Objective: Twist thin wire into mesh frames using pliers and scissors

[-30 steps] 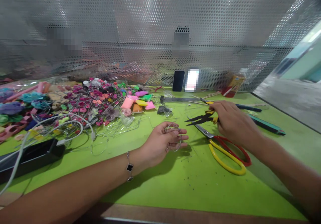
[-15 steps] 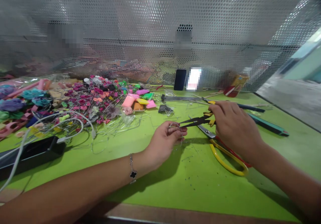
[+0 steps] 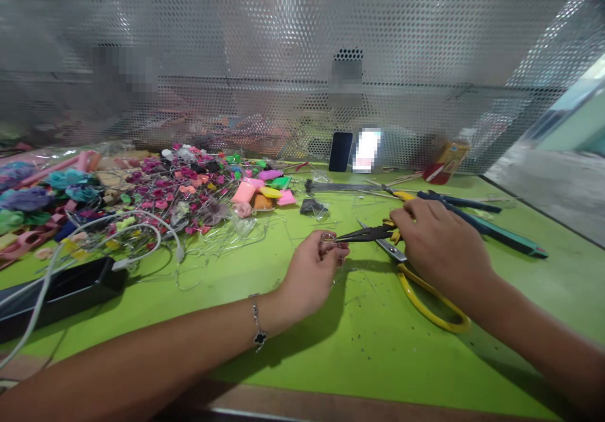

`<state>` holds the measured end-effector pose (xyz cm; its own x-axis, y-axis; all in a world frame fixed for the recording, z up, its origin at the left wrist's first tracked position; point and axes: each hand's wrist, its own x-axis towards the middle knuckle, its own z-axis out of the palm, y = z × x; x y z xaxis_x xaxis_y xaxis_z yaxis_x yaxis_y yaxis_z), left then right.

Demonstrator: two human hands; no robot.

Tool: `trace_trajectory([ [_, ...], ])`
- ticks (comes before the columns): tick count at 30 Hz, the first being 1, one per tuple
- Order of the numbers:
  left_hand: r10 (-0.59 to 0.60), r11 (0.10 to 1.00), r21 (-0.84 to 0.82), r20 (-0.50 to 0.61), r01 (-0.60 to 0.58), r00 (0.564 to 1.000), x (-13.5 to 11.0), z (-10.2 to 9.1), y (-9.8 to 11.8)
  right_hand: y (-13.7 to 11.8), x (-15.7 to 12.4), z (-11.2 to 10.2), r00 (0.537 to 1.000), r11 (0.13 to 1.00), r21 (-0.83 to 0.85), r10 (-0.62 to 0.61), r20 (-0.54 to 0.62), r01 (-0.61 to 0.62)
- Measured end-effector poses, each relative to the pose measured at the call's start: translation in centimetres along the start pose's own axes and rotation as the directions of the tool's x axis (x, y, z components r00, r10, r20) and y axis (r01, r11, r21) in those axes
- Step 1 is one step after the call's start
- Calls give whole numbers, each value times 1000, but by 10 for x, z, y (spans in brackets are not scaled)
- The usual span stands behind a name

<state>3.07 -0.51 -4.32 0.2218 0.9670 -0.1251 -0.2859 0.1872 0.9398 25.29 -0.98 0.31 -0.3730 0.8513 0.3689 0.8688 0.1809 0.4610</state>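
Two grips clamped | left hand (image 3: 309, 274) pinching wire (image 3: 329, 240) | right hand (image 3: 442, 252) gripping pliers (image 3: 366, 234)

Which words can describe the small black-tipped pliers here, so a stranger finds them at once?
On the green work table, right of the heap of wired flowers, the person's right hand holds small pliers. Their thin black tips point at the wire in the left hand, unlike the big yellow-handled scissors lying below.
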Motion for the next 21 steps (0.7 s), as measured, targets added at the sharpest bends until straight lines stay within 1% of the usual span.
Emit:
trace_trajectory([
  [3, 18, 996, 85, 22, -20, 1000, -1, -1, 2, 1, 0, -3, 1000, 1000, 5, -8, 10, 8],
  [7, 74, 978, 186, 88, -89, 993, -5, -4, 7, 4, -2, -4, 1000, 999, 36, -14, 6, 14],
  [11, 40, 984, 164, 172, -69, 984, -6, -10, 12, 9, -3, -1, 1000, 993, 118, -2, 28, -1],
  [13, 15, 989, 138, 246, -50, 969, -4, -14, 15, 12, -3, 1, 998, 982, 187, -19, 56, 8],
  [14, -1, 992, 120, 292, -35, 956, -3, -16, 18, 14, -2, 2, 996, 974, 227, -27, 80, 8],
  [16, -44, 997, 73, 398, 16, 917, 0, -21, 24, 18, -1, 4, 989, 949, 314, -32, 146, -16],
  [17, -66, 997, 57, 451, 46, 890, 2, -23, 27, 19, 0, 5, 983, 933, 359, -38, 180, -30],
  [19, -106, 994, 53, 558, 92, 823, 4, -27, 35, 21, 1, 7, 972, 890, 455, -73, 224, -38],
  [21, -141, 989, 56, 627, 136, 766, 3, -29, 41, 20, 2, 9, 967, 834, 552, -128, 222, -16],
])
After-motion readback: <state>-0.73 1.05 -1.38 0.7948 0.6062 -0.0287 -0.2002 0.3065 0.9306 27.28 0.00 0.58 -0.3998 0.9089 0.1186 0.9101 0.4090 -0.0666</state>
